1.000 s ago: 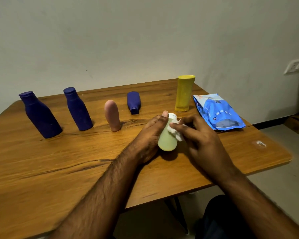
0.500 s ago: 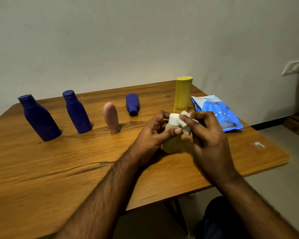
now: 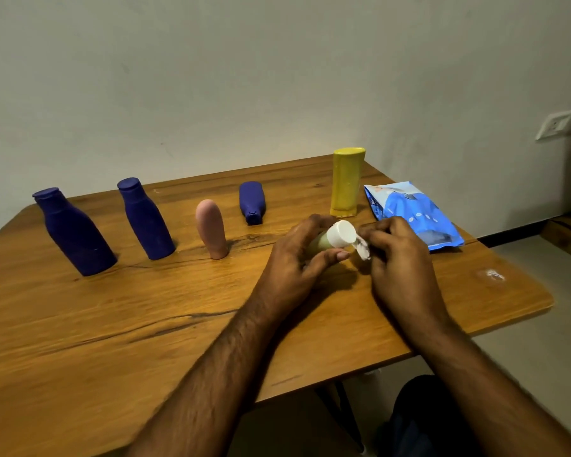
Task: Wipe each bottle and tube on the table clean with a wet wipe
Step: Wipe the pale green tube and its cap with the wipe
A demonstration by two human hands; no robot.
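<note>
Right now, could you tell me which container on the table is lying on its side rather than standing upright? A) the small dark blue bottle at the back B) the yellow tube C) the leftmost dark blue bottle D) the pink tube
A: the small dark blue bottle lies flat on the table with its cap toward the camera, while the yellow tube, pink tube and leftmost dark blue bottle stand upright.

green bottle [image 3: 323, 241] now tilted, white cap toward camera, wipe [image 3: 363, 248] slid below cap
</note>
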